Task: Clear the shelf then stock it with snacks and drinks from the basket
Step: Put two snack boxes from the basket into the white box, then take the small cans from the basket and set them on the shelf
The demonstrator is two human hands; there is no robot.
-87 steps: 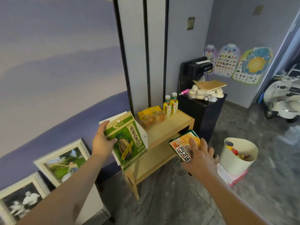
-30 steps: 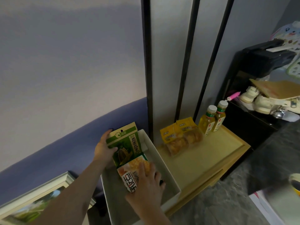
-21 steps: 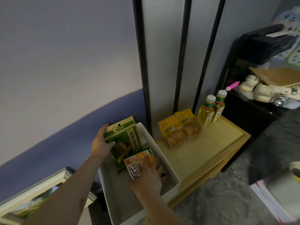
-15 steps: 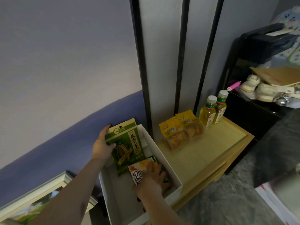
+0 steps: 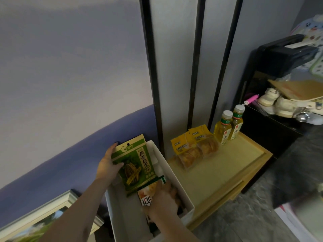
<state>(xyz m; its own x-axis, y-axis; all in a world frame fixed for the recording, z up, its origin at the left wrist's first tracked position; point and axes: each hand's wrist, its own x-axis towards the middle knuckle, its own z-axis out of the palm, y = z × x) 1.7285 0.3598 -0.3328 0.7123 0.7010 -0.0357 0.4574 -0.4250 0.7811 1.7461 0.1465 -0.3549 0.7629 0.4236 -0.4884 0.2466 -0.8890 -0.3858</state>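
Wall (image 5: 70,70): pale above, purple band below, filling the left half of the frame.
Black vertical strips (image 5: 151,75): three, running down the grey panel at centre.
Framed picture (image 5: 45,219): lower left corner, leaning against the wall.
Black cabinet (image 5: 272,130): right edge, carrying pale shoes (image 5: 277,102) and a pink pen (image 5: 251,99).
Floor (image 5: 244,222): grey, lower right.

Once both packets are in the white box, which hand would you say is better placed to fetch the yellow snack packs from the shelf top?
Right hand, probably: it is nearer the yellow snack packs; the left hand is across the white box.
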